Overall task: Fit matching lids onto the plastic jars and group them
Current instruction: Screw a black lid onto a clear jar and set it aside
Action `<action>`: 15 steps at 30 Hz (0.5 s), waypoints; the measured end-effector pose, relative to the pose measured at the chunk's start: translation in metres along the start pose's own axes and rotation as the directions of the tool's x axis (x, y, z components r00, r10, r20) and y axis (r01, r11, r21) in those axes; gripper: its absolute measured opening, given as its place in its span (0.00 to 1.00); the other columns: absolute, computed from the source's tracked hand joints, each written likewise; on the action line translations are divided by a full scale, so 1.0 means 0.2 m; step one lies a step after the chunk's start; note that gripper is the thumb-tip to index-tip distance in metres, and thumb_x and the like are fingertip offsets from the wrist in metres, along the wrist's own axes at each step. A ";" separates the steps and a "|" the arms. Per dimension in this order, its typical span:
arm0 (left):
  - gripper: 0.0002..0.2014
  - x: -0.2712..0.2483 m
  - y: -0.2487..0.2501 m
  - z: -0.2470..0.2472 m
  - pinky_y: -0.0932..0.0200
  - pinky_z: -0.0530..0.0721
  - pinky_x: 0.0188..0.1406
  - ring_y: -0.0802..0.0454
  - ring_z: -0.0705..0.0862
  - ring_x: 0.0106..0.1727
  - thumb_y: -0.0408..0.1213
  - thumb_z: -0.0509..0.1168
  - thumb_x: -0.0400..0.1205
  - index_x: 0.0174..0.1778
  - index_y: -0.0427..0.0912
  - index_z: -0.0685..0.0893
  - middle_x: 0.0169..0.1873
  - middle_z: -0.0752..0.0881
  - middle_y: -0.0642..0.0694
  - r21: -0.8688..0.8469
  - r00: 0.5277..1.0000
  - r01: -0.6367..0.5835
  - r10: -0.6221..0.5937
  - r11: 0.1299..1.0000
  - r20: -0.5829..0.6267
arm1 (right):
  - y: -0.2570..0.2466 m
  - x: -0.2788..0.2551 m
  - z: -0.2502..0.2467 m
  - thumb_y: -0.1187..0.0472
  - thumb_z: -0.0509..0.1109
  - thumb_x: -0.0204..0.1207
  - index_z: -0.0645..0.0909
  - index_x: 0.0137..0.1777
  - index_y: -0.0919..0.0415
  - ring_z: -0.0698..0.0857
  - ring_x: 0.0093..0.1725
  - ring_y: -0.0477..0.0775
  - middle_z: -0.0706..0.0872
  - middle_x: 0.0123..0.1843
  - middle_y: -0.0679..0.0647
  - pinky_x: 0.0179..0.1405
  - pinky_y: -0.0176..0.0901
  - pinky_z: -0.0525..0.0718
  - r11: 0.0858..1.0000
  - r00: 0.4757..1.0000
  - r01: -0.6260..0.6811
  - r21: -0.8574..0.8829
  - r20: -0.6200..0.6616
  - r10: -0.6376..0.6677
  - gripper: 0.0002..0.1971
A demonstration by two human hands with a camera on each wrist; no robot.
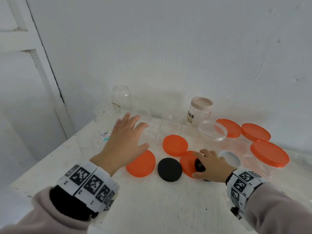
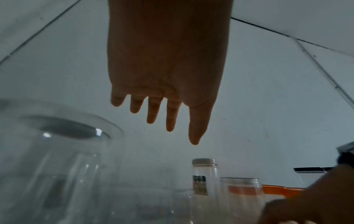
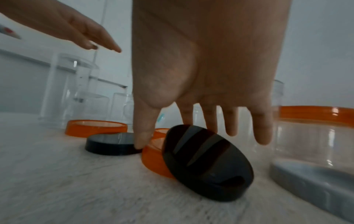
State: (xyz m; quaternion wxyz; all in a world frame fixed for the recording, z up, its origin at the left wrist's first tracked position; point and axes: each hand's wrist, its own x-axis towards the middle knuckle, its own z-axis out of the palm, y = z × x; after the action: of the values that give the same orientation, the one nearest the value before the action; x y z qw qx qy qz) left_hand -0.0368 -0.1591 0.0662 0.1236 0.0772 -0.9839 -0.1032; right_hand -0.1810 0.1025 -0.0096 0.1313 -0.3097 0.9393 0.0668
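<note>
- Wrist bands with printed markers frame the view as the right hand (image 1: 213, 166) reaches down over a tilted black lid (image 3: 207, 165), which leans on an orange lid (image 3: 155, 159) on the white tabletop (image 1: 152, 208); thumb and fingers are spread about its upper rim, and whether they already pinch it cannot be told.
- Left hand (image 1: 125, 141) hovers flat, fingers straight and apart, holding nothing, above the clear open jars (image 1: 121, 98) at the back left of the tabletop.
- Second black lid (image 1: 170, 169) lies flat between two orange lids; more orange lids (image 1: 269, 153) sit at the right, some apparently already on jars, and one jar at the back wears a pale pink lid (image 1: 202, 103).
- Judged from the scene, the step is lifting the black lid: thumb and fingers should close on opposite rim edges so it does not slip off its orange neighbour.
- Left hand would do well to steady the narrow-mouthed jar that the black lid likely fits, keeping it upright while the lid is set level and turned.
</note>
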 end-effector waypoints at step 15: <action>0.48 -0.08 -0.21 -0.09 0.43 0.72 0.67 0.36 0.64 0.72 0.57 0.73 0.71 0.81 0.55 0.53 0.73 0.62 0.41 0.111 0.885 0.388 -0.403 0.915 0.234 | 0.07 -0.19 0.04 0.54 0.75 0.70 0.48 0.84 0.47 0.67 0.70 0.61 0.61 0.74 0.54 0.66 0.53 0.77 0.985 0.993 -0.065 0.162 0.108 0.048 0.48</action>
State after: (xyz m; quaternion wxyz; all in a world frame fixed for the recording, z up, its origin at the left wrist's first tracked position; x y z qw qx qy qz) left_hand -0.0106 -0.2002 0.0699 -0.0285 0.2662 -0.9577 -0.1053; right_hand -0.1584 0.1360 -0.0051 0.2034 -0.2670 0.9419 0.0083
